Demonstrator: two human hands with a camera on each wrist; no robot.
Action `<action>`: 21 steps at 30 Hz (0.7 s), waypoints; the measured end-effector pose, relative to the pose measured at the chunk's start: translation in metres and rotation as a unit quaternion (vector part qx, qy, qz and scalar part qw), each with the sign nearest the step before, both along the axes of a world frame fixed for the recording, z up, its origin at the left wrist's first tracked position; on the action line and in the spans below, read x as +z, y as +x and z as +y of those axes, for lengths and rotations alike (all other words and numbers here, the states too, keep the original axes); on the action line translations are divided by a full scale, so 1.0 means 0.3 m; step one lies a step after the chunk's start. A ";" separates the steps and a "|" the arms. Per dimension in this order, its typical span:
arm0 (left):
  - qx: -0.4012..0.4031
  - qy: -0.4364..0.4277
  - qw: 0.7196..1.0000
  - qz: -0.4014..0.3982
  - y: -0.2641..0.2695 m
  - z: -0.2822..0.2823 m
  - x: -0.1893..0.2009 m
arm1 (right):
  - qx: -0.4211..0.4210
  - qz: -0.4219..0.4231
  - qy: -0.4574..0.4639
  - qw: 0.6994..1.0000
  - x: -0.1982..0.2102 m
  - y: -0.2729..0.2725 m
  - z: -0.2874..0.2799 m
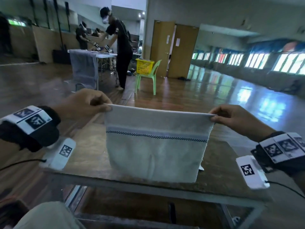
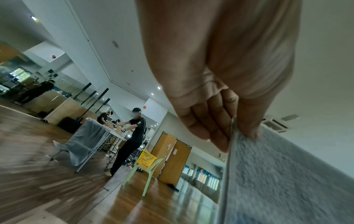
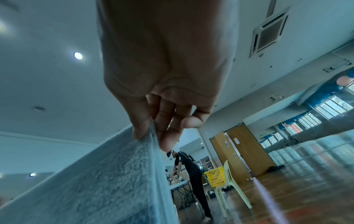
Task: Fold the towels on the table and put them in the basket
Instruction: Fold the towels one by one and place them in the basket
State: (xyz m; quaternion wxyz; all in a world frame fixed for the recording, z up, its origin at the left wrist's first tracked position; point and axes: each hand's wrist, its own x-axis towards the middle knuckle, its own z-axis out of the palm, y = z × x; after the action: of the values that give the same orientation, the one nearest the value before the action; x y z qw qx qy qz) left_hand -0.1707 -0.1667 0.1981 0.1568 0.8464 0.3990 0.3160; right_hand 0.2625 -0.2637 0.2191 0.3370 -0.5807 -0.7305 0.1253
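Your left hand (image 1: 82, 103) pinches the towel's (image 1: 155, 146) upper left corner between thumb and curled fingers; the left wrist view shows the thumb on one face of the cloth and the fingertips (image 2: 220, 141) on the other, right at the hem. From there the towel hangs as a flat sheet in the air between your hands, its top edge pulled nearly straight, a woven band with a dark checked line running across it, and its bottom edge reaching down to, or just above, the glossy worktop (image 1: 222, 184); you cannot tell from here whether it touches. It looks already doubled over, since both wrist views show more than one layer at the edge. Expect it to handle as light, soft terry: no stiffness at all, so it sags wherever you let the tension go, and the pile gives good grip, so a light pinch should hold. Take it by the corners, as you do now, and keep all the layers together in each pinch. Your right hand (image 1: 231, 116) pinches the upper right corner the same way. No basket of yours shows; the yellow basket (image 1: 144, 66) on a green chair (image 1: 146, 76) stands far off beside another person.
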 end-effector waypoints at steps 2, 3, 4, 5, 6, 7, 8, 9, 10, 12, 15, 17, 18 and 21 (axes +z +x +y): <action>-0.012 -0.009 1.000 -0.003 -0.015 0.010 0.042 | 0.012 0.014 -0.016 1.000 0.043 0.000 -0.006; -0.018 -0.017 1.000 -0.005 -0.018 0.016 0.057 | 0.011 0.012 -0.023 1.000 0.058 0.002 -0.003; -0.021 -0.022 0.999 -0.008 -0.017 0.023 0.066 | 0.007 0.002 -0.029 1.000 0.068 0.003 0.003; -0.019 -0.018 1.000 -0.001 -0.012 0.032 0.071 | 0.000 -0.016 -0.031 0.999 0.074 0.002 0.013; -0.011 -0.010 1.000 0.014 -0.004 0.044 0.069 | -0.009 -0.043 -0.028 0.999 0.074 -0.002 0.028; 0.004 0.000 0.999 0.034 0.009 0.057 0.064 | -0.018 -0.072 -0.022 0.997 0.070 -0.008 0.046; 0.022 0.011 0.999 0.048 0.022 0.072 0.054 | -0.027 -0.097 -0.015 0.995 0.060 -0.012 0.067; 0.040 0.026 0.997 0.058 0.037 0.084 0.042 | -0.035 -0.116 -0.006 0.993 0.046 -0.016 0.090; 0.060 0.045 0.995 0.064 0.051 0.100 0.028 | -0.047 -0.130 0.004 0.990 0.030 -0.019 0.114; 0.095 0.083 0.991 0.052 0.073 0.130 0.005 | -0.071 -0.134 0.032 0.988 0.004 -0.026 0.156; 0.109 0.120 0.987 0.015 0.090 0.164 -0.005 | -0.099 -0.101 0.107 0.984 0.001 -0.044 0.185; 0.110 0.135 0.985 -0.022 0.093 0.171 0.004 | -0.101 -0.079 0.150 0.980 0.010 -0.057 0.177; 0.107 0.132 0.985 -0.030 0.092 0.170 0.008 | -0.098 -0.071 0.164 0.979 0.009 -0.059 0.171; 0.078 0.079 0.994 -0.018 0.071 0.147 -0.017 | -0.085 -0.062 0.147 0.984 -0.031 -0.047 0.144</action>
State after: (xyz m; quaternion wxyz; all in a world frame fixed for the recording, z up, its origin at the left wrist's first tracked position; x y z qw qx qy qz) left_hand -0.1496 -0.1227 0.1931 0.0718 0.8166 0.4350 0.3727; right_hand 0.2484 -0.2204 0.2096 0.3820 -0.5915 -0.7084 -0.0482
